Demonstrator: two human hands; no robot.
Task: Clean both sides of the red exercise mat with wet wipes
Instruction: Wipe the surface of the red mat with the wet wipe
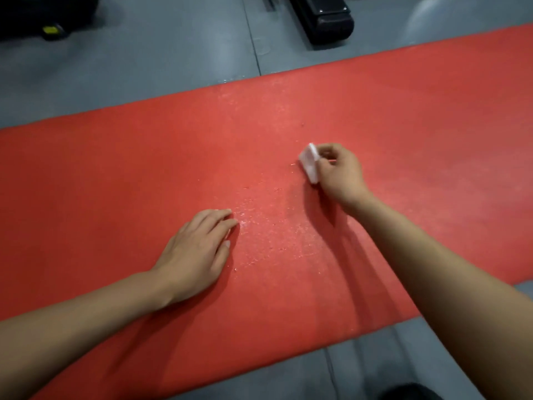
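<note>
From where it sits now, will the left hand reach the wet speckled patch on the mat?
Probably yes. The left hand lies flat on the red mat, fingertips at the edge of the wet patch. Nothing lies between them; the right hand grips the wipe farther away.

Mat (144,174): red, matt, finely grained, flecked with wet glints mid-surface. Wipe (309,163): white, soft cloth-like. Floor (144,67): grey, smooth, faint sheen.

The floor (161,59) is smooth grey, with a thin dark seam (253,41) running away across it. Soft patches of light gleam on it at the far right. Black equipment (326,18) stands on the floor at the far side, and another black piece with a yellow spot (49,15) sits at far left.
</note>
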